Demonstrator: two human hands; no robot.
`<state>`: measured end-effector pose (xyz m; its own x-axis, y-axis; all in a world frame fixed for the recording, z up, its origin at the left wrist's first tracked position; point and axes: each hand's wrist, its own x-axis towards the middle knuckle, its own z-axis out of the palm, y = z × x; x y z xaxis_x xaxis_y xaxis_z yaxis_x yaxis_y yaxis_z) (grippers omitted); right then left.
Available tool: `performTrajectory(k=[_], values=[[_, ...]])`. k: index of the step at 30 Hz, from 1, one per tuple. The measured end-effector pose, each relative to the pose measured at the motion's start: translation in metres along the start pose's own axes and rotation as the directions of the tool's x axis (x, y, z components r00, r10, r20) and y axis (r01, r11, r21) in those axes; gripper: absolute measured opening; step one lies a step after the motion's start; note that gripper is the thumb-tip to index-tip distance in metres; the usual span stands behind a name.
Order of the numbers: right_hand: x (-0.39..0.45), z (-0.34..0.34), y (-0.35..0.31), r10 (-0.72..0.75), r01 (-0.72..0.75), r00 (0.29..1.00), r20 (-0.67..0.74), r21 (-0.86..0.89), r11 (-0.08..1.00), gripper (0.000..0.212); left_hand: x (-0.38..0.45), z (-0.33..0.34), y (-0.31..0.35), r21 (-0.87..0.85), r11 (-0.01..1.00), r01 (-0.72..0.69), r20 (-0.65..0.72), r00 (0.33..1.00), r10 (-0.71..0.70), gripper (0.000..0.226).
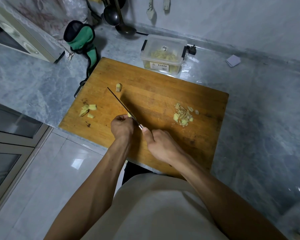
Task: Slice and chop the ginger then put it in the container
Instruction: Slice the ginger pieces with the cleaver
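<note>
Right hand (160, 144) gripping knife (123, 106), left hand (122, 125) pinching ginger piece (129, 115), near cutting board (145, 94) front edge.

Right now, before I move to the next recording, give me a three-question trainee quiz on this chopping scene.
1. True or false: the right hand holds the knife.
2. Where is the sliced ginger pile? A) right side of the cutting board B) on the counter C) the floor
3. What does the left hand pinch against the blade?

Key: 1 true; 2 A; 3 a ginger piece.
</note>
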<state>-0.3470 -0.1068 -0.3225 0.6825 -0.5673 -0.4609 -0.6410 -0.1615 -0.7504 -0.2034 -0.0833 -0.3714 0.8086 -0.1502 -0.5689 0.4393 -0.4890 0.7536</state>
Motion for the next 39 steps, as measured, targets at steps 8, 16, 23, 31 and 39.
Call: performTrajectory(k=[8,16,23,31,39], values=[[-0.007,0.001,0.003,0.026,-0.026,0.999,0.018,-0.013,1.000,0.061,0.005,-0.002,-0.003,0.003,1.000,0.009,0.021,1.000,-0.009,0.013],[0.009,0.011,0.000,0.034,-0.034,0.999,-0.004,-0.019,0.999,0.062,0.005,-0.002,-0.006,0.066,0.997,-0.046,-0.009,0.999,0.047,0.009],[0.006,-0.005,0.004,0.060,-0.060,0.998,0.020,0.016,0.998,0.063,0.007,-0.007,-0.003,-0.014,1.000,0.016,0.065,0.998,-0.015,0.013],[-0.006,-0.012,0.005,0.056,-0.055,0.998,-0.015,0.065,0.996,0.072,0.015,-0.022,0.006,-0.102,0.972,0.210,0.213,0.959,-0.185,0.006],[-0.018,-0.012,0.001,0.018,-0.016,0.999,-0.049,0.028,0.999,0.065,0.013,-0.016,0.006,-0.181,0.961,0.210,0.182,0.967,-0.177,0.009]])
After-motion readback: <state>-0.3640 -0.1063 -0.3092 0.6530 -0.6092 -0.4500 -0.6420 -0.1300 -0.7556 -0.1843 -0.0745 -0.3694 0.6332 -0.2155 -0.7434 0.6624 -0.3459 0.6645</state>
